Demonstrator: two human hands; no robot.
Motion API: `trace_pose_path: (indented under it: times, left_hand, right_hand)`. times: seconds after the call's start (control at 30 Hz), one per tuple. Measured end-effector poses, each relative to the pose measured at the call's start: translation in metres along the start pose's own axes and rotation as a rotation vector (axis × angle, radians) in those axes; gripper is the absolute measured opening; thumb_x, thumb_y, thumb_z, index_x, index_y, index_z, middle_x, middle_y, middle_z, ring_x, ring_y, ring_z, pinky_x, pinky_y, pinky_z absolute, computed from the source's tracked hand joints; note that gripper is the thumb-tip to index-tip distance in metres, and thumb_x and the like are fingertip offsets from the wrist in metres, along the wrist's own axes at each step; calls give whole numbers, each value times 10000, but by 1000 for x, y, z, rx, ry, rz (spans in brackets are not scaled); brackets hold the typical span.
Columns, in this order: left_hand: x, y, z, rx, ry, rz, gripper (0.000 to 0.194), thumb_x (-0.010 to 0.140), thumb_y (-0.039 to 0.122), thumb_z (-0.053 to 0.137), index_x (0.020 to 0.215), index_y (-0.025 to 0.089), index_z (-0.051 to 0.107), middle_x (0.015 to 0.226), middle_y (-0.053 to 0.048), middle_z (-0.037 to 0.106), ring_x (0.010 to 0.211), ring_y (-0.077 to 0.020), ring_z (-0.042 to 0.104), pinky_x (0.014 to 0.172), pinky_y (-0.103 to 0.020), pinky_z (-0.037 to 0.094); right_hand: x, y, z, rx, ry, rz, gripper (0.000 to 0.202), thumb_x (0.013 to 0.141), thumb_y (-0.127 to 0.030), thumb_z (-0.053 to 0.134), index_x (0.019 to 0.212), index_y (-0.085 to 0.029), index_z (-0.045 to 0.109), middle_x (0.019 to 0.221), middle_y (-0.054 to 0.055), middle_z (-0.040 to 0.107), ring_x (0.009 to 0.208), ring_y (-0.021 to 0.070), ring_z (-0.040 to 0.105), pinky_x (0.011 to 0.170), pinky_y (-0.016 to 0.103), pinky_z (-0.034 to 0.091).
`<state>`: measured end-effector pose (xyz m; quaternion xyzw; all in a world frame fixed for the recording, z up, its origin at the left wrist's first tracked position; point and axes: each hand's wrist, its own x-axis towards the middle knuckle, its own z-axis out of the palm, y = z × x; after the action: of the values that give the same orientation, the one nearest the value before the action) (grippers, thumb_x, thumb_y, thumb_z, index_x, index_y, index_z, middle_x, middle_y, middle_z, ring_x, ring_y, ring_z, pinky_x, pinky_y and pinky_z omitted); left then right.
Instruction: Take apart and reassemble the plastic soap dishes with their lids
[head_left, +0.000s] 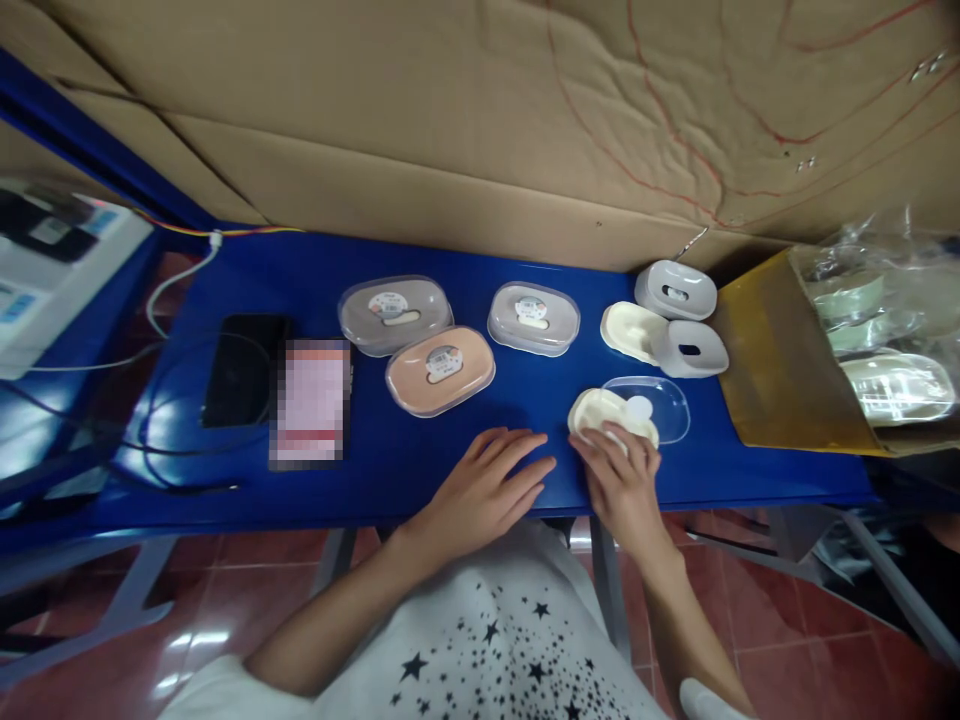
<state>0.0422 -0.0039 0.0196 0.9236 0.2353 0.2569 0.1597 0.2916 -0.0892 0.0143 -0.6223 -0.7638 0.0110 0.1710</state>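
Here under the right hand [624, 485] is a cream, oval, shallow plastic piece [594, 404], lying on the right half of a blue, smooth-topped table [525, 400], near its front edge. The right fingers bend over the near side of that piece, touching it; whether they pinch it or only rest there, I cannot tell. A small, round white disc [640, 408] sits by its right end, and just behind, partly covered, lies a clear, oval plastic cover [675, 400].

Over to the left hand [499, 485]: nothing in its grasp, fingers stretched out and slightly spread, tips pointing toward the cream piece but apart from it.

Farther back, a second cream oval piece [628, 328] touches a pale grey, rounded plastic box with a dark slot [711, 350]; another pale grey rounded box [701, 285] stands behind. To their right, an open brown cardboard carton [780, 350] holds plastic-wrapped pieces [896, 388].

Across to the left, three clear-lidded oval containers with labels: one grey [559, 318] alone, another grey [360, 322] beside a peach one [480, 365]. Beyond them, a dark-edged device with a blurred pink screen [311, 400].
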Motion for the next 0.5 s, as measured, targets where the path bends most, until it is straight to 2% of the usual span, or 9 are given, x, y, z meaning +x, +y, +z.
trace_pose_path:
  times: [0.07, 0.17, 0.23, 0.33, 0.4, 0.5]
  left_hand:
    - [-1, -2, 2, 26, -29, -4, 306, 1105, 225, 543, 1393, 176, 635, 1477, -123, 665, 1356, -295, 623, 1142, -523, 518]
    - [-2, -5, 7, 46, -101, 20, 395, 1110, 253, 541, 1496, 175, 571, 1593, -127, 592, 1454, -317, 561, 1193, -557, 478]
    - [-1, -6, 11, 46, -156, 39, 446, 1098, 255, 573, 1539, 193, 538, 1655, -115, 537, 1512, -316, 514, 1233, -571, 438]
    - [4, -5, 17, 39, -210, 56, 475, 1080, 239, 611, 1548, 220, 535, 1693, -91, 497, 1546, -308, 482, 1277, -584, 384]
    - [10, -3, 22, 36, -215, 70, 494, 1068, 228, 630, 1553, 235, 533, 1700, -87, 487, 1546, -310, 483, 1286, -592, 367]
    - [18, -2, 26, 34, -203, 86, 512, 1047, 195, 654, 1544, 244, 542, 1663, -96, 528, 1511, -306, 514, 1284, -599, 360]
  right_hand:
    - [6, -8, -3, 101, -3, -78, 668, 1021, -64, 509, 1619, -361, 497, 1444, 67, 711, 1381, 307, 627, 1128, 530, 477]
    - [13, -7, -9, 108, 61, -62, 571, 1052, -156, 567, 1590, -342, 520, 1463, 102, 688, 1362, 324, 643, 1095, 538, 513]
    - [16, -2, -12, 72, 64, -42, 484, 1056, -201, 613, 1524, -318, 577, 1417, 103, 717, 1296, 324, 677, 1059, 527, 523]
    - [16, 7, -17, 85, 54, -57, 367, 1060, -157, 595, 1401, -280, 653, 1274, 72, 785, 1162, 285, 728, 1006, 471, 527]
    - [14, 12, -22, 109, 115, -14, 340, 1064, -152, 580, 1369, -275, 666, 1211, 68, 799, 1109, 277, 741, 978, 451, 531]
    - [11, 20, -30, 100, 221, 102, 355, 1083, -214, 558, 1420, -287, 645, 1176, 81, 786, 1041, 278, 735, 916, 430, 542]
